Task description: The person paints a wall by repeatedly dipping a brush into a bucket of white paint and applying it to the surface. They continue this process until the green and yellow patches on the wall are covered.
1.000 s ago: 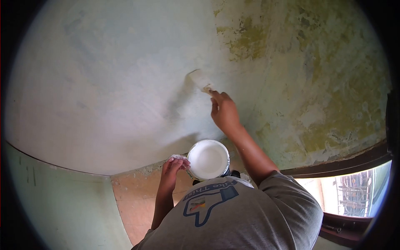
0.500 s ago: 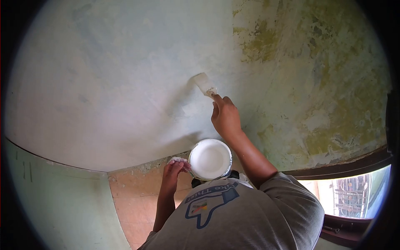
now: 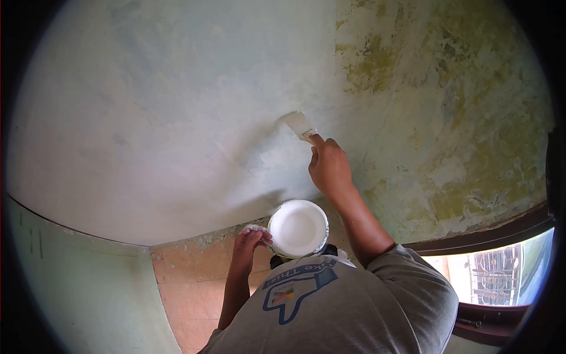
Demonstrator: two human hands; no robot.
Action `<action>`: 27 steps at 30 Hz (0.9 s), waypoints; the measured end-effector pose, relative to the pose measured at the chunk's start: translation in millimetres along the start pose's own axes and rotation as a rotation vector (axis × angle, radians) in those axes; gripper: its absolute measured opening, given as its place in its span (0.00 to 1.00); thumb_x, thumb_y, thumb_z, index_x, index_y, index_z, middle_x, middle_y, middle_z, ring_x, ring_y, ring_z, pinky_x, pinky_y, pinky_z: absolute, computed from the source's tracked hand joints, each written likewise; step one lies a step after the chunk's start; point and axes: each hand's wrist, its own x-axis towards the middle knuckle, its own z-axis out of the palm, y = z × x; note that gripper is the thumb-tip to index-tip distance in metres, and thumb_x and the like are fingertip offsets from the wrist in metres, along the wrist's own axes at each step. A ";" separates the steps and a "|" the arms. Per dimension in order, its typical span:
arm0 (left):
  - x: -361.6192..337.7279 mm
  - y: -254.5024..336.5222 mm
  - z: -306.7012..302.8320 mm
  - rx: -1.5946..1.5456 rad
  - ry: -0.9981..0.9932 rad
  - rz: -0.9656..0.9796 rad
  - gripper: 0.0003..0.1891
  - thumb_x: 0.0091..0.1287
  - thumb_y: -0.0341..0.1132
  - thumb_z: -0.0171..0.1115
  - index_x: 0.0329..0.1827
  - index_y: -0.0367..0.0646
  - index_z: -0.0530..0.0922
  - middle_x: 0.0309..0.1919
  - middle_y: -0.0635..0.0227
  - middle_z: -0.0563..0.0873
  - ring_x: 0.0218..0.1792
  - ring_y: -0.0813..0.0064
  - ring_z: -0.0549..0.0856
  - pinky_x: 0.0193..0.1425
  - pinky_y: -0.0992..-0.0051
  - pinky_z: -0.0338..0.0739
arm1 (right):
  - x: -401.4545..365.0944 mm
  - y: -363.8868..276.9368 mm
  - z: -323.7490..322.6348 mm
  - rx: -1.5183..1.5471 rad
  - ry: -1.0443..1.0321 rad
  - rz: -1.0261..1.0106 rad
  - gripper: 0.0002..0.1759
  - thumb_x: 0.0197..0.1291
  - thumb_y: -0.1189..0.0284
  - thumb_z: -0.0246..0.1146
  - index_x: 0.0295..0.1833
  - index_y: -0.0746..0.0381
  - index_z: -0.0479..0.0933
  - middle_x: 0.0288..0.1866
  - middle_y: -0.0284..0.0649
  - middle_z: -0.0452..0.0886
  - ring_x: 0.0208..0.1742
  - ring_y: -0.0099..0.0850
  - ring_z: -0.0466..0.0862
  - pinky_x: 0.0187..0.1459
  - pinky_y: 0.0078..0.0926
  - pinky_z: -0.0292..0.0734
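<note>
By the blotchy wall (image 3: 177,130), right hand (image 3: 330,167) grips a flat scraper (image 3: 301,125) — left hand (image 3: 252,239), white-smeared, grip unclear.

Tub (image 3: 298,229) in front of torso (image 3: 359,301), nr btm edge of main wall (image 3: 177,130); flat hand tool (image 3: 300,125) at wall, above tub; tiled floor (image 3: 191,289) L of tub, side wall (image 3: 88,289) further L; window (image 3: 495,277) far R, below wall's btm R edge.

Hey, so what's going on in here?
Someone's right hand holds a wide flat tool up at a wall, which is patchy olive on the right and paler on the left. The left hand, its fingers smeared white, is beside the rim of a white bucket.
</note>
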 end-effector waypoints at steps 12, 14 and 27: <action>1.1 -3.7 -1.6 -0.026 0.041 0.005 0.07 0.72 0.32 0.55 0.44 0.40 0.80 0.38 0.61 0.86 0.41 0.67 0.86 0.48 0.68 0.80 | -0.2 7.9 12.6 0.080 0.074 0.026 0.20 0.62 0.80 0.61 0.60 0.62 0.78 0.38 0.55 0.79 0.34 0.54 0.84 0.35 0.49 0.81; 2.6 -4.3 -0.4 -0.009 0.010 0.024 0.06 0.72 0.31 0.55 0.44 0.40 0.80 0.39 0.62 0.86 0.41 0.67 0.87 0.47 0.67 0.80 | -5.7 25.7 33.9 0.054 -0.003 0.066 0.18 0.64 0.78 0.61 0.60 0.61 0.78 0.38 0.54 0.79 0.35 0.55 0.82 0.38 0.52 0.79; 11.5 14.4 23.6 -0.011 0.009 0.100 0.08 0.72 0.32 0.57 0.47 0.37 0.80 0.39 0.59 0.88 0.41 0.67 0.87 0.49 0.69 0.80 | 33.7 98.2 -14.9 0.084 0.365 0.115 0.15 0.65 0.79 0.60 0.57 0.62 0.78 0.37 0.54 0.81 0.34 0.54 0.83 0.35 0.48 0.79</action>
